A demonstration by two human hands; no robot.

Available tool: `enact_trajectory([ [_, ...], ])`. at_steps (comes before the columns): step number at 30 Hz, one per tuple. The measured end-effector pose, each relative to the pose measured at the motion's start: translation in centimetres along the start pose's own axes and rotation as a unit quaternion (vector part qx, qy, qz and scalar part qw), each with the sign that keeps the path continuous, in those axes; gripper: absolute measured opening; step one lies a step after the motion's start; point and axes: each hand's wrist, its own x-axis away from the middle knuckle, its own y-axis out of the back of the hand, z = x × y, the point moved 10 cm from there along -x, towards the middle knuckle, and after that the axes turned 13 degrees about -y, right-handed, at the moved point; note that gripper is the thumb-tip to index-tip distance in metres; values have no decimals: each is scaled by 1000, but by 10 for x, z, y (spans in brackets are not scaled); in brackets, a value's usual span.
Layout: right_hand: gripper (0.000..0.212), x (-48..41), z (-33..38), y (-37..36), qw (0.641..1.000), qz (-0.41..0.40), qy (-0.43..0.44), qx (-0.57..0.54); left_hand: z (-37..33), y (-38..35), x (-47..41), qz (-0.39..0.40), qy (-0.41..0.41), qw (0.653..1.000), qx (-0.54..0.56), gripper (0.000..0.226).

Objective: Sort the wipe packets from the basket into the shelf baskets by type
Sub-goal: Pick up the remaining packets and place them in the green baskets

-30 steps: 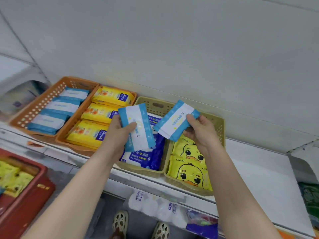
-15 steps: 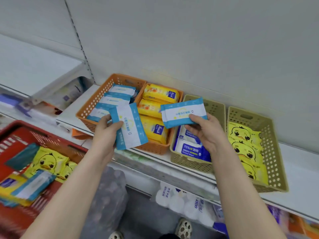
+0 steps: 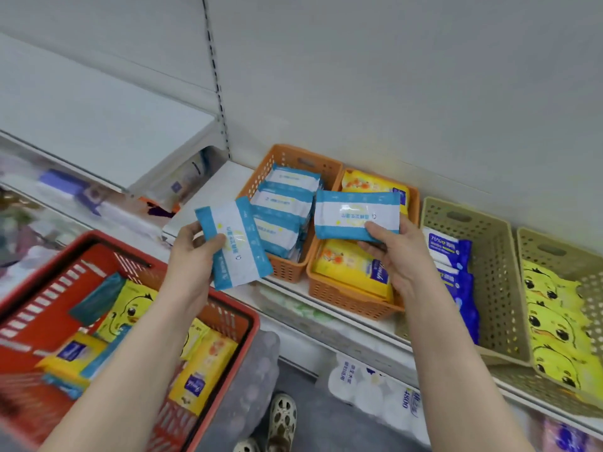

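Observation:
My left hand (image 3: 192,256) grips a blue-and-white wipe packet (image 3: 236,247) just left of the orange shelf basket (image 3: 257,181) that holds several matching packets. My right hand (image 3: 396,252) pinches a second blue-and-white packet (image 3: 357,210) above the neighbouring orange basket (image 3: 346,296) of yellow packets. Further right, a beige basket (image 3: 496,256) contains dark blue alcohol wipes, and another beige basket (image 3: 561,252) contains yellow duck packets. The red shopping basket (image 3: 45,308) at lower left holds mixed packets.
The shelf edge (image 3: 326,318) runs diagonally under the baskets. A white shelf (image 3: 98,125) juts out at upper left. Wrapped goods (image 3: 375,389) sit on the lower shelf, and a bagged pack (image 3: 251,380) stands on the floor beside my sandalled feet (image 3: 280,419).
The view has swung left and down, bringing the red basket into sight. Both hands, each with its packet, have shifted left from the beige baskets to the orange ones.

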Motion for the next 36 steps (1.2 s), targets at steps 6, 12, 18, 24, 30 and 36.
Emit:
enact_trajectory([
  [6,37,-26,11,-38,999,10,23,30,-9,11,-27,-12,-7,1000,3,39],
  [12,34,-31,1,-59,1000,-3,-3,6,-17,11,-50,38,-13,999,8,38],
  [18,14,-17,-11,-90,998,13,-21,-55,-36,0,-57,114,-87,989,-33,57],
  [24,21,7,-9,-147,979,58,58,187,-46,-30,-47,202,-133,965,-103,19],
  [30,37,17,-16,-172,906,40,107,407,-39,-25,-47,184,-147,963,-129,15],
  [36,17,3,0,-143,943,81,57,319,-46,-1,-60,108,-154,977,-97,27],
])
